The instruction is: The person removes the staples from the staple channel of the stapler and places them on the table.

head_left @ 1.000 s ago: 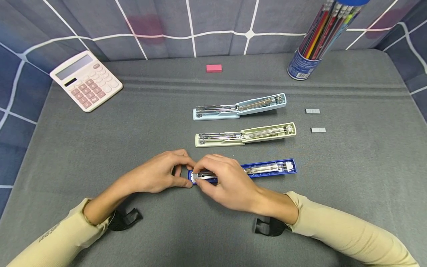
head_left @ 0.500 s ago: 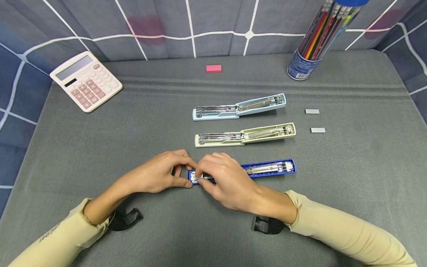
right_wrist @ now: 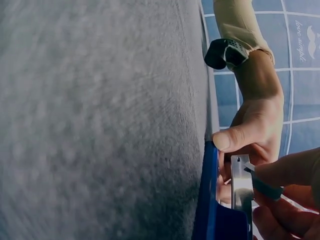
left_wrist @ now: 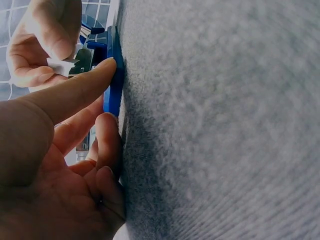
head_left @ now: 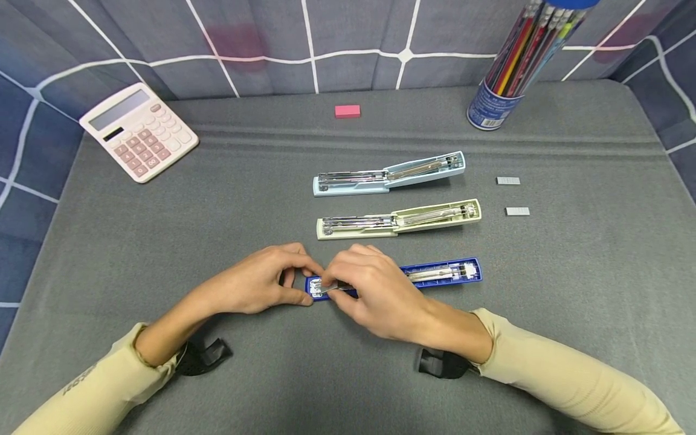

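A blue stapler lies opened flat on the table, its metal staple channel showing beside the fingers. My left hand holds the stapler's left end between thumb and fingers, the thumb at its near edge. Over that end, my right hand pinches a small silver staple strip between thumb and fingertips, close against the channel. The right hand covers the stapler's middle in the head view. Beyond it lie a pale green stapler and a light blue stapler, both opened out.
Two staple strips, one farther back and one nearer, lie right of the staplers. A pink block, a pink calculator and a tube of pencils stand toward the back, before a checked cloth.
My right hand has shifted slightly right along the blue stapler, and the pinched staple strip has tilted and drawn back from the stapler's left end. The left hand stays in place.
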Demonstrator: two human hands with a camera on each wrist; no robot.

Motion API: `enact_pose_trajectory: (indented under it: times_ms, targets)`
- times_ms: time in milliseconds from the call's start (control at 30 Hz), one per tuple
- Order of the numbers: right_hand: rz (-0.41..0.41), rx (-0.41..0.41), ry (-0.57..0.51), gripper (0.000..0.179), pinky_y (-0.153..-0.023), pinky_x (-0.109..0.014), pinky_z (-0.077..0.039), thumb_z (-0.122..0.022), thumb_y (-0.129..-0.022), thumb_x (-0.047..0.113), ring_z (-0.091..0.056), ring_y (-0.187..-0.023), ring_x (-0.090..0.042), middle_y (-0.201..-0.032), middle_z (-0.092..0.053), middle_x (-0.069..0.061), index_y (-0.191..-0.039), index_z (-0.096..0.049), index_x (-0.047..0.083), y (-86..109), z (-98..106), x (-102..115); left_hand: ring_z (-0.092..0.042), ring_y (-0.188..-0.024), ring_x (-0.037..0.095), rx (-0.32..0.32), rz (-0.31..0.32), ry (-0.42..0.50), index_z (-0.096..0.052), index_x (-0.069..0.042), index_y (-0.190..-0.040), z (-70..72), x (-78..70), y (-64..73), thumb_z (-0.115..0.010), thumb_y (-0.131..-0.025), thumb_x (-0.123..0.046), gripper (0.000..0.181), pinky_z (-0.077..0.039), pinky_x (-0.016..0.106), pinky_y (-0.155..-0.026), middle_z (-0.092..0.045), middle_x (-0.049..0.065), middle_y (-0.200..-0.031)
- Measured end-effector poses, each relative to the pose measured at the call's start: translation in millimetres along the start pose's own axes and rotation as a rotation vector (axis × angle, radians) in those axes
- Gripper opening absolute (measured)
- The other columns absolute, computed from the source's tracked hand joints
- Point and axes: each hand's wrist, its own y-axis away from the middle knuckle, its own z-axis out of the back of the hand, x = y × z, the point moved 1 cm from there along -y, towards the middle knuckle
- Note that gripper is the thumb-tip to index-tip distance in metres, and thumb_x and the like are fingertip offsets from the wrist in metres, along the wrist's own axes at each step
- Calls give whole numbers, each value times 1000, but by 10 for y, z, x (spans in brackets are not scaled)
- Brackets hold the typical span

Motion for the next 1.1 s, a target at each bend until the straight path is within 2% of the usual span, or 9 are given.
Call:
enact_pose_trajectory:
  times_ms: [100,233,367,467,833,1100]
  targets:
    - [-1,45,28,13,-82,-33,-44,-74,-85,4,-56,-90,-11,-94,-66,7,-95,-73,12,3,27,1,-51,-68,7,5,14,-4,-72,-19,-112,6,-5,3,-82,-82,-22,31,-42,26,-59,-56,-7,-87]
    - [46,82,88,19,-80,-32,-43,-73,-83,1,-56,-91,-13,-95,-65,5,-100,-73,10,13,39,17,-51,-67,7,6,34,-14,-72,-21,-113,11,-16,8,-83,-81,-23,33,-43,26,-58,-56,-8,-87]
    - [98,110,182,26,-75,-31,-42,-71,-81,-2,-56,-89,-15,-93,-61,3,-105,-72,8,26,37,34,-51,-67,6,-3,15,-8,-72,-20,-112,6,-7,1,-83,-82,-23,33,-42,26,-59,-56,-8,-87]
    - [109,141,208,27,-76,-30,-42,-71,-83,0,-54,-88,-15,-93,-59,2,-109,-72,7,29,57,41,-51,-67,6,-9,0,-6,-72,-19,-112,0,4,-4,-83,-82,-23,32,-42,26,-59,-56,-7,-87]
    - [34,161,61,26,-73,-27,-42,-71,-87,0,-48,-86,-9,-96,-55,4,-112,-73,5,70,258,26,-50,-67,7,-1,9,5,-72,-19,-112,1,1,0,-83,-81,-22,33,-42,26,-58,-56,-7,-87]
    - [-20,95,17,24,-73,-28,-41,-72,-87,1,-48,-84,-6,-95,-57,7,-110,-73,8,130,430,-27,-51,-66,7,-1,24,-7,-72,-21,-113,6,-16,0,-84,-80,-22,35,-41,26,-57,-57,-8,-87]
